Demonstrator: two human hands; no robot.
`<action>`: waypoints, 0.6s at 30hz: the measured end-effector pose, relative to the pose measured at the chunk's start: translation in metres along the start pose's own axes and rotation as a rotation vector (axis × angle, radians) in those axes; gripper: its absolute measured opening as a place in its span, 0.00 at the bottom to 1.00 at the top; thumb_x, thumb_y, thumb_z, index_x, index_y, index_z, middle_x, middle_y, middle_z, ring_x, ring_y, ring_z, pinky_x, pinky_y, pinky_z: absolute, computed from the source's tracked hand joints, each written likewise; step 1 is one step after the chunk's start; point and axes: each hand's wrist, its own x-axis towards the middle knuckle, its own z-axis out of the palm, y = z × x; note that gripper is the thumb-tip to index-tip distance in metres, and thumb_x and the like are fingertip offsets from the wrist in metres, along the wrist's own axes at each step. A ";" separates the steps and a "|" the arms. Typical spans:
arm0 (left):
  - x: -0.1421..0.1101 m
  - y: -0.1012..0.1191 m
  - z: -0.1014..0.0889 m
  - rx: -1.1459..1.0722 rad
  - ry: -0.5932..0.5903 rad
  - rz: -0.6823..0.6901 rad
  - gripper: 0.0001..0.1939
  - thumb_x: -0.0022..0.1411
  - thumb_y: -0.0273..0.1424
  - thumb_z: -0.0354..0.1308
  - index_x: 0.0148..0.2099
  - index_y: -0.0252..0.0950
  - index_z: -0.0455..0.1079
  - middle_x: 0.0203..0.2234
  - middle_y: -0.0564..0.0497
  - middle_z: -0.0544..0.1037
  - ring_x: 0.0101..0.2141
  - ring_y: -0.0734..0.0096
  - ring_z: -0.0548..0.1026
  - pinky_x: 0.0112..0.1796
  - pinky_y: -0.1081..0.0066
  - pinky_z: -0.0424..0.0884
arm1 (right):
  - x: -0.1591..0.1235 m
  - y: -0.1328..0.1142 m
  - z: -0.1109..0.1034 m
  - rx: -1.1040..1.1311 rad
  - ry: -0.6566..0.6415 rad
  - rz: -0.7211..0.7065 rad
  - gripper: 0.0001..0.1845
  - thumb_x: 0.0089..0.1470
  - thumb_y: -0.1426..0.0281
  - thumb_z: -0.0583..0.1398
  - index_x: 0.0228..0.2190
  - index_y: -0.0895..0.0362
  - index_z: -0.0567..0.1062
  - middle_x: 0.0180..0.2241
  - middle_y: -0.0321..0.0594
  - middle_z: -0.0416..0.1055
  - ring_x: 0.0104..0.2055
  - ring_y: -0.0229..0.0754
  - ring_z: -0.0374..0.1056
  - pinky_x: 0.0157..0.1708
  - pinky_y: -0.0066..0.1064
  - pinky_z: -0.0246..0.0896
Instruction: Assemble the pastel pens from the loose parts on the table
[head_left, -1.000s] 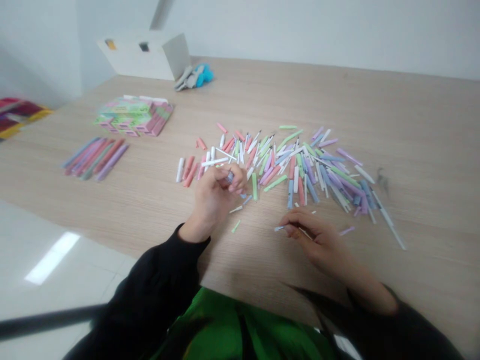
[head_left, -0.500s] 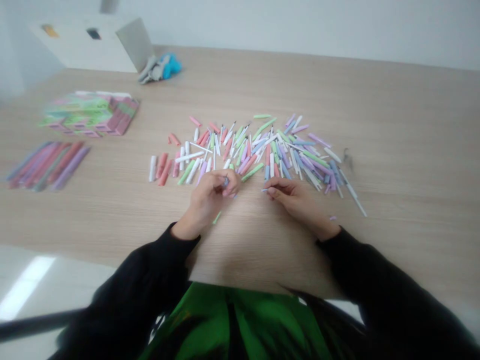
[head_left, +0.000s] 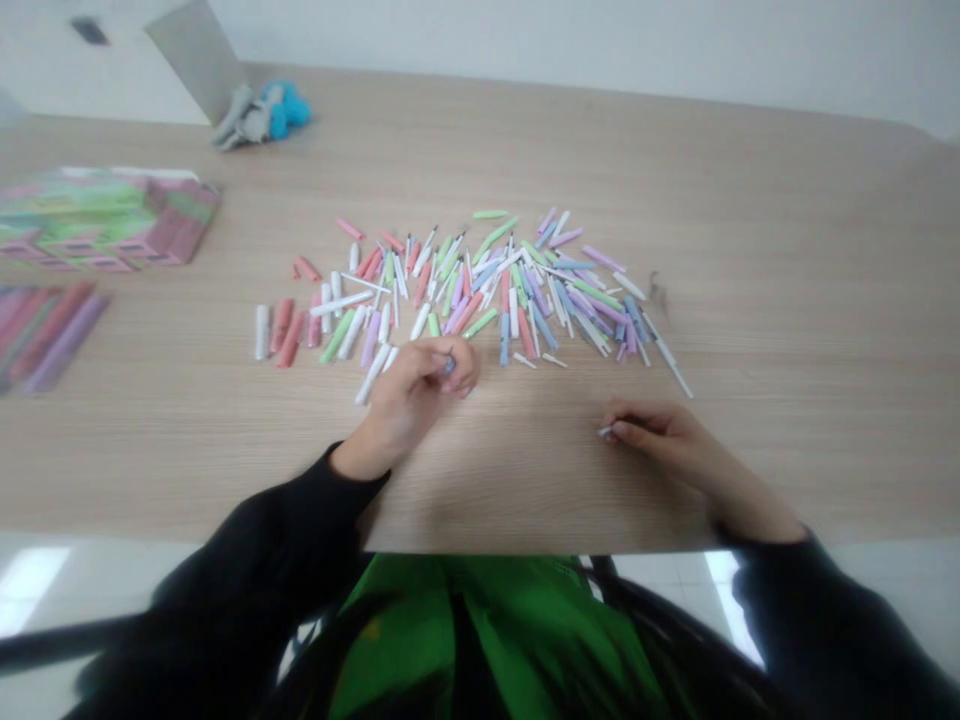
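My left hand (head_left: 427,380) is closed around a blue-grey pen part (head_left: 449,364); only its end shows between thumb and fingers. Off to the right, my right hand (head_left: 652,430) pinches a small pale stick-like piece (head_left: 605,431) low over the table; most of it is hidden in the fingers. Beyond both hands spreads a loose pile of pen parts (head_left: 517,290) in white, red, green, purple and blue, with thin refills among them. White pen barrels (head_left: 371,376) lie right beside my left hand. Two small white bits (head_left: 555,360) lie at the pile's near edge.
Pink and green boxes (head_left: 176,225) are stacked at the left, with a row of thick coloured pens (head_left: 67,340) in front. A white box (head_left: 112,75) and grey-blue gloves (head_left: 262,115) stand at the back left. The wooden table (head_left: 510,480) ends near my lap.
My right hand came in close to the left and the pile, then drew back to the right with a small piece. My left hand stays closed. The view has turned rightward.
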 end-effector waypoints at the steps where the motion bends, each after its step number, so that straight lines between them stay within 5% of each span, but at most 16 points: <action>1: 0.001 -0.001 0.000 -0.008 -0.007 -0.001 0.16 0.53 0.38 0.54 0.18 0.37 0.60 0.14 0.52 0.57 0.20 0.70 0.59 0.27 0.66 0.57 | 0.012 0.000 0.002 0.010 0.007 -0.023 0.18 0.54 0.52 0.64 0.30 0.55 0.79 0.27 0.37 0.72 0.33 0.43 0.69 0.36 0.36 0.64; 10: 0.003 -0.004 -0.005 -0.070 0.010 -0.016 0.12 0.48 0.34 0.49 0.16 0.38 0.57 0.13 0.52 0.55 0.20 0.70 0.58 0.27 0.66 0.55 | 0.104 -0.003 0.006 0.365 0.059 -0.053 0.22 0.42 0.52 0.71 0.32 0.55 0.78 0.25 0.35 0.70 0.28 0.38 0.66 0.33 0.33 0.62; 18: 0.000 -0.003 -0.003 -0.019 0.047 0.055 0.19 0.53 0.36 0.53 0.15 0.38 0.54 0.12 0.54 0.53 0.18 0.73 0.57 0.26 0.67 0.55 | 0.102 -0.008 0.001 0.462 0.061 -0.078 0.20 0.41 0.53 0.72 0.30 0.53 0.77 0.26 0.34 0.69 0.28 0.38 0.66 0.32 0.35 0.64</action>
